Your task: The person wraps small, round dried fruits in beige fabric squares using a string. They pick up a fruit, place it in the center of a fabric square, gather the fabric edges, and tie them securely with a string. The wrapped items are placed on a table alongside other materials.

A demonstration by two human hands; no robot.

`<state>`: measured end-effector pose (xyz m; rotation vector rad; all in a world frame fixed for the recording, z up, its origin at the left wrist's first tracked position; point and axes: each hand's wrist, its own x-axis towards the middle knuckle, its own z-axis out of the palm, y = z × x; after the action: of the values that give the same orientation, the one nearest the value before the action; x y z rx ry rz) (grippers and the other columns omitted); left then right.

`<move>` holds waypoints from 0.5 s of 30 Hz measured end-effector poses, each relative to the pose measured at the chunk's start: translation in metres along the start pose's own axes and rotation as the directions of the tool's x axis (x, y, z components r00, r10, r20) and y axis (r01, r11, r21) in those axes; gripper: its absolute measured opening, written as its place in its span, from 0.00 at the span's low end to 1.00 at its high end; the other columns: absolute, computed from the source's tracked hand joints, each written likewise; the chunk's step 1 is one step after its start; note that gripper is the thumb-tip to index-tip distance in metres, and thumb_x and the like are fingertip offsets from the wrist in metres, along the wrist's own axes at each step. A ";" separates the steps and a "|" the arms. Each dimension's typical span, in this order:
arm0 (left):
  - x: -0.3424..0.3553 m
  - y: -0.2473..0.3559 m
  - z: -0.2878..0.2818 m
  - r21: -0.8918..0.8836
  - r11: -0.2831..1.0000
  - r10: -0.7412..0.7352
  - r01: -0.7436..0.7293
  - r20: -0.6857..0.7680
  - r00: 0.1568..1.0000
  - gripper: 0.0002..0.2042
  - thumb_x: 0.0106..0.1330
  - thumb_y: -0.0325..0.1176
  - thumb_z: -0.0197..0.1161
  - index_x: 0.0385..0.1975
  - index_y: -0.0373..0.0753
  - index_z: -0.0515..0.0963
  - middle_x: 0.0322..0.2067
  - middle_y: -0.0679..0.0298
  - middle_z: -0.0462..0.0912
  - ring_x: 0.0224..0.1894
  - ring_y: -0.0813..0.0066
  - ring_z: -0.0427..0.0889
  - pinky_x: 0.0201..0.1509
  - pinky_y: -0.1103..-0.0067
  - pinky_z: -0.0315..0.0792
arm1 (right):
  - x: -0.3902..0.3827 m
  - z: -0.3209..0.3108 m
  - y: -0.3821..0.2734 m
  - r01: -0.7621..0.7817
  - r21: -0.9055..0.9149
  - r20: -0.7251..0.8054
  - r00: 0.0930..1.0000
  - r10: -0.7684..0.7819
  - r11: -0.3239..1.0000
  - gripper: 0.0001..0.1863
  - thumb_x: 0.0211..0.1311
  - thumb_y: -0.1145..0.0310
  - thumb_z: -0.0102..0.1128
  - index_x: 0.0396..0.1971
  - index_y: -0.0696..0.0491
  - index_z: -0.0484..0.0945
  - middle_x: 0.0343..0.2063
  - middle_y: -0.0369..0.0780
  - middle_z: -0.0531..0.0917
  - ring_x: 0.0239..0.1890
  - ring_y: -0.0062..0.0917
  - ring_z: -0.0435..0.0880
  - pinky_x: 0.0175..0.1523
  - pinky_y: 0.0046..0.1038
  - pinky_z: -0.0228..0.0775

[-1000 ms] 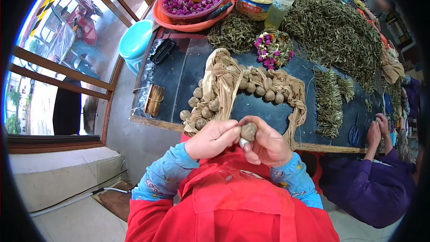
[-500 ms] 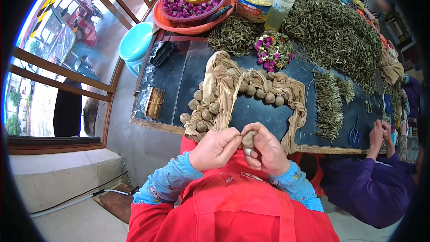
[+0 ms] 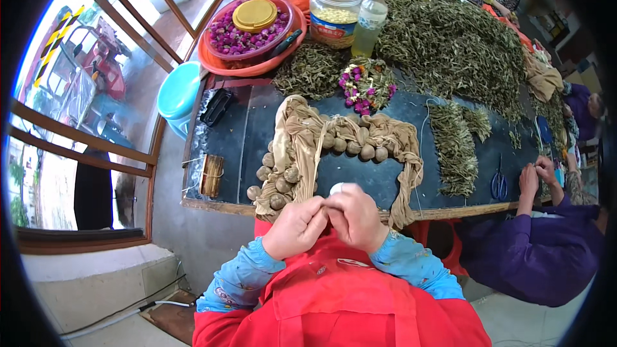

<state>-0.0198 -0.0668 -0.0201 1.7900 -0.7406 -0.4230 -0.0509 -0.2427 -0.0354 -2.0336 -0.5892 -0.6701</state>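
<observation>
1. Pale round lump — small and whitish, it sits pinched between the fingertips of both hands, just off the near edge of the surface and close to the person's chest. It shows no long axis; most of it is hidden by the fingers.
2. The left hand and right hand are curled narrow and pressed together around the lump, which pokes out above where they meet. The right hand seems to cover slightly more of it.
3. Straight beyond the hands, a tan stocking-like cloth lies in an arch on the surface, with brownish balls along it and more near its left end.
4. At the far edge stand a clear jar with a yellow-and-blue label band and a small bottle of yellowish liquid — beside them an orange basin of purple flowers with a round yellow lid.
5. A bound brown bundle lies at the near left corner.
</observation>
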 end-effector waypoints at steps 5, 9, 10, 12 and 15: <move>-0.006 -0.017 0.008 0.534 0.821 0.183 -0.199 0.084 0.979 0.06 0.64 0.30 0.58 0.27 0.37 0.71 0.19 0.56 0.76 0.21 0.55 0.78 0.24 0.66 0.71 | -0.031 0.006 0.028 -0.251 0.079 0.211 0.950 0.230 0.965 0.11 0.61 0.69 0.62 0.42 0.55 0.75 0.30 0.44 0.81 0.29 0.36 0.82 0.35 0.33 0.74; -0.006 -0.029 0.006 0.632 0.763 0.126 -0.133 0.057 0.990 0.06 0.64 0.32 0.57 0.27 0.39 0.71 0.19 0.57 0.76 0.21 0.54 0.79 0.22 0.64 0.71 | -0.013 -0.018 0.011 -0.737 0.176 0.359 0.665 0.655 0.652 0.13 0.67 0.63 0.59 0.41 0.58 0.75 0.27 0.45 0.83 0.28 0.30 0.84 0.35 0.29 0.73; -0.004 -0.029 -0.001 0.578 0.813 0.117 -0.078 -0.031 0.993 0.05 0.65 0.31 0.57 0.29 0.38 0.73 0.21 0.56 0.77 0.23 0.54 0.79 0.24 0.64 0.72 | -0.021 -0.025 0.013 -0.705 0.197 0.246 0.708 0.662 0.681 0.11 0.66 0.65 0.59 0.41 0.58 0.76 0.27 0.44 0.83 0.27 0.29 0.84 0.34 0.28 0.73; 0.001 -0.021 -0.013 0.441 0.897 0.076 -0.012 -0.126 0.989 0.04 0.66 0.29 0.58 0.33 0.35 0.76 0.26 0.54 0.79 0.26 0.53 0.80 0.28 0.66 0.74 | -0.041 -0.052 0.005 -0.715 0.149 0.146 0.699 0.700 0.683 0.09 0.65 0.70 0.58 0.42 0.58 0.76 0.28 0.43 0.83 0.28 0.27 0.84 0.34 0.27 0.74; 0.006 -0.013 -0.025 0.259 0.964 -0.014 0.052 -0.147 0.989 0.05 0.66 0.25 0.59 0.38 0.32 0.79 0.28 0.54 0.81 0.27 0.60 0.82 0.32 0.73 0.75 | -0.063 -0.082 -0.013 -0.780 0.040 0.229 0.616 0.754 0.625 0.08 0.62 0.76 0.59 0.40 0.59 0.78 0.28 0.43 0.82 0.31 0.28 0.84 0.37 0.25 0.74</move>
<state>0.0030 -0.0503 -0.0233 2.0597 -0.6905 -0.2208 -0.1251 -0.3159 -0.0317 -1.9736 0.1828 0.0999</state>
